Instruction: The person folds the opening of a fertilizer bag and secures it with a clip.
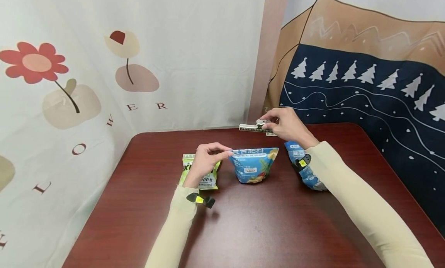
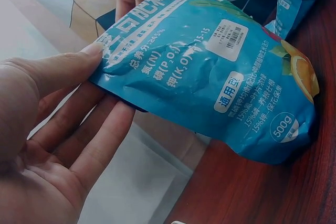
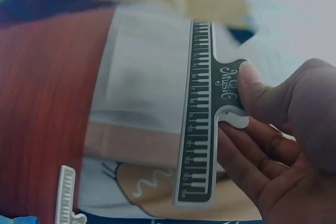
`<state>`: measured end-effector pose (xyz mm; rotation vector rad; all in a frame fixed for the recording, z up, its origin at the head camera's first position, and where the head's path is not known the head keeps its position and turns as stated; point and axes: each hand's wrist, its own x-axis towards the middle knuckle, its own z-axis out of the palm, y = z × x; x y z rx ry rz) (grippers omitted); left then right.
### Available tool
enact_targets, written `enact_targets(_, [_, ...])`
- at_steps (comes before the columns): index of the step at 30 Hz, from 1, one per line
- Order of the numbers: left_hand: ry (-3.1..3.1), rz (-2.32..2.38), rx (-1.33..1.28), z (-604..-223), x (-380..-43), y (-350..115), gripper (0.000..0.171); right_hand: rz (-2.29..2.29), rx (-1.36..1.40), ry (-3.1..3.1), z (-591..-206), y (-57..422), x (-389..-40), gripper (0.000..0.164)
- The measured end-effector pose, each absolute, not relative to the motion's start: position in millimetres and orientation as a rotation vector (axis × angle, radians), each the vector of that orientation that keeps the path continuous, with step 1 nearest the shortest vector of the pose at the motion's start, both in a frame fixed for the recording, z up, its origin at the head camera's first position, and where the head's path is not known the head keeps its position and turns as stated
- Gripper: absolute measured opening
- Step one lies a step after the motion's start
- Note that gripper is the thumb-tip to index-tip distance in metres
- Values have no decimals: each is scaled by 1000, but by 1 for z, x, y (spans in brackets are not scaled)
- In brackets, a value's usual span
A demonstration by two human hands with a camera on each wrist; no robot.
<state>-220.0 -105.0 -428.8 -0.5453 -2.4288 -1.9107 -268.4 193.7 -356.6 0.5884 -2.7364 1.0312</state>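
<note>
Head view: left grip (image 1: pixel 207 159) pinches middle blue bag (image 1: pixel 251 168), right grip (image 1: pixel 287 124) clip (image 1: pixel 251 128); top edge best pulled flat before clamping.

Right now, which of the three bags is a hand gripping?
The middle blue compound-fertilizer bag: the left hand pinches its top corner. The green bag and the rightmost blue bag are in neither hand.

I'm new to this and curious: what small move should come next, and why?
Probably bring the piano-patterned clip to the top edge of the held blue bag. The right fingers hold the clip near but apart from the bag, the left fingers pinch the bag's top corner, and that edge carries no clip.
</note>
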Motion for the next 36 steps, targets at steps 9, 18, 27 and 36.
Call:
enact_targets(9, [-2444, -1907, -530, -428, -220, -106, 14, 1031, 618, -2616, -344, 189, -243, 13])
enact_targets(18, [-2435, -1918, -512, -429, -220, -105, 14, 1046, 641, -2553, -337, 184, -224, 13])
enact_targets(27, [-2432, -1908, -500, -423, -216, -102, 12, 1001, 696, -2516, -340, 181, -208, 13])
enact_targets(36, [-2382, -1910, -548, -430, -220, -105, 13, 960, 708, -2514, -347, 175, -197, 12])
